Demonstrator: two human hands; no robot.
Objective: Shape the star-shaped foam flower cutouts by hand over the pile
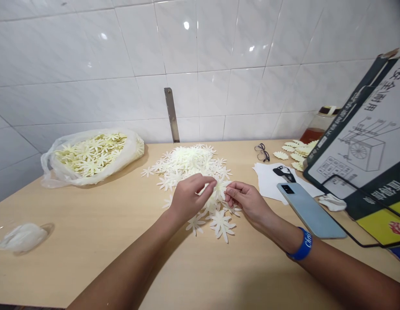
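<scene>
Between my two hands is a pale, cream-white flower-shaped cutout (221, 189) with narrow pointed petals. My right hand (250, 201) pinches its right side between thumb and fingers. At its left edge, my left hand (189, 194) has thumb and index fingertip pressed together on a petal. Directly behind and below the hands lies a heap of similar flower cutouts (192, 160), loosely piled on the table. Several single ones spread toward me, among them a flat cutout (222, 224) in front. The palm side of my left hand is partly hidden.
On the left stand an open plastic bag (135, 148) of yellowish cutouts and a small clear bag (23, 237) with white contents. To the right are glasses (262, 152), white paper (266, 183), a phone (311, 211), leaf-shaped pieces (280, 155), a jar (316, 125) and a leaning box (364, 142). A tiled wall (213, 94) rises behind.
</scene>
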